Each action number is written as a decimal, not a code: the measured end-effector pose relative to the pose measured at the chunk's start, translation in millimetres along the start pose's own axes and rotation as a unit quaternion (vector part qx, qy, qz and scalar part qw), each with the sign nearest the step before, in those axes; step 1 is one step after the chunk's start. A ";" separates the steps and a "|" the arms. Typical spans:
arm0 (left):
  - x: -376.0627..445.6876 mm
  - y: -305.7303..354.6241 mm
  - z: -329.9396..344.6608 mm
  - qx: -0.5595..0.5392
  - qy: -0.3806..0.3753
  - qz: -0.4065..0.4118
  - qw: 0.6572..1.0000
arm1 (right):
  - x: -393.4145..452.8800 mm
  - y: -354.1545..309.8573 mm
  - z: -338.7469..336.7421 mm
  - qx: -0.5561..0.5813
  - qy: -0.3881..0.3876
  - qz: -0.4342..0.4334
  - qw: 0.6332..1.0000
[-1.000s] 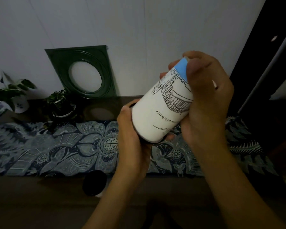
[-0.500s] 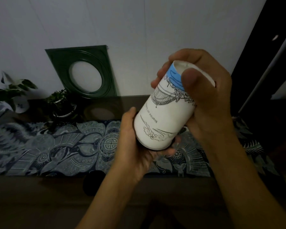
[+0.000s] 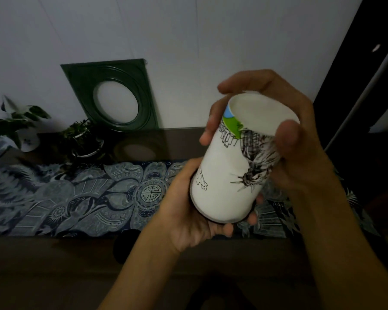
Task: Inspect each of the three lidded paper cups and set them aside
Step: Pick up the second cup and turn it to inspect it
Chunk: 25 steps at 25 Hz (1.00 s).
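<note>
Upturned paper cup (image 3: 231,173), left hand (image 3: 188,211) cupping its lid end, right hand (image 3: 285,139) clasping its base.

One cam only, head-worn, wide-angle w/ edge distortion. Looks fwd & down over the table (image 3: 54,253) toward the wall (image 3: 188,30) at the back. Very near: both forearms enter from bottom edge, hands mid-frame right. No 2nd view, so no shared area.
</note>
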State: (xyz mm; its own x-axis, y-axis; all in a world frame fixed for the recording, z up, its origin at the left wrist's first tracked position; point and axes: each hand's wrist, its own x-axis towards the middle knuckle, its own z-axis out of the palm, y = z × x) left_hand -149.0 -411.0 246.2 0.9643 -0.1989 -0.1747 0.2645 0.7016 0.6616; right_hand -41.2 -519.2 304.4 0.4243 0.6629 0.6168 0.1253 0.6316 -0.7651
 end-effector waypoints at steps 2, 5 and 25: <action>1.1 -1.3 1.1 0.002 0.027 0.004 1.000 | -0.9 5.2 3.4 0.007 0.020 -0.007 1.000; 2.4 -5.6 3.2 -0.010 0.109 0.056 0.992 | -2.6 12.2 9.1 0.011 0.098 -0.043 0.994; 9.3 -16.2 3.4 0.036 0.235 0.175 0.956 | -23.5 21.3 8.8 0.010 0.209 -0.034 0.977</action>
State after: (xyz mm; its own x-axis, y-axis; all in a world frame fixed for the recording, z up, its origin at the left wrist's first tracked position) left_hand -144.3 -426.5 236.4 0.8960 0.3801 -0.2298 -0.0604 0.6169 0.7847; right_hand -56.4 -517.8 275.2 0.7453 0.4005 0.5330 0.1492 0.6790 -0.7189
